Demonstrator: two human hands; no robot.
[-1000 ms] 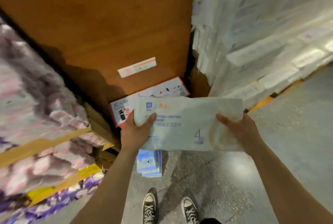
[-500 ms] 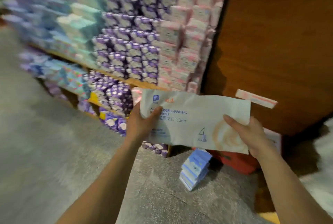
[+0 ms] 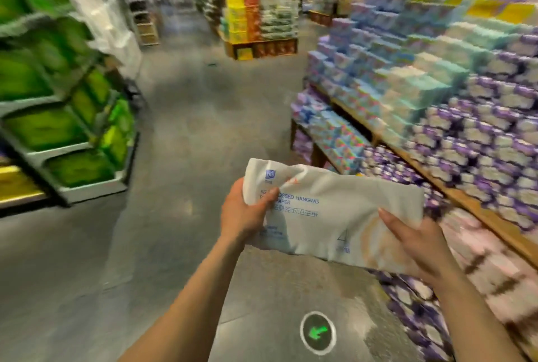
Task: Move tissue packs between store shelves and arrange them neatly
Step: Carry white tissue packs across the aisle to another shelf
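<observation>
I hold one flat white tissue pack [image 3: 329, 213] with blue lettering in front of me, above the aisle floor. My left hand [image 3: 243, 213] grips its left end, thumb on top. My right hand [image 3: 413, 240] grips its right end, thumb lying across the front. The pack is slightly creased and tilts down to the right. Wooden shelves [image 3: 477, 210] on my right carry stacked purple, teal, blue and pink tissue packs [image 3: 454, 125].
A grey concrete aisle [image 3: 186, 140] runs ahead. Grey racks with green packs [image 3: 72, 125] stand on the left. A yellow and orange display [image 3: 256, 26] stands at the aisle's far end. A round green arrow marker [image 3: 318, 332] is on the floor by my arms.
My view has swung left from the brown panel and white packs to the open aisle. Both hands still hold the same white pack, now more creased at the left end.
</observation>
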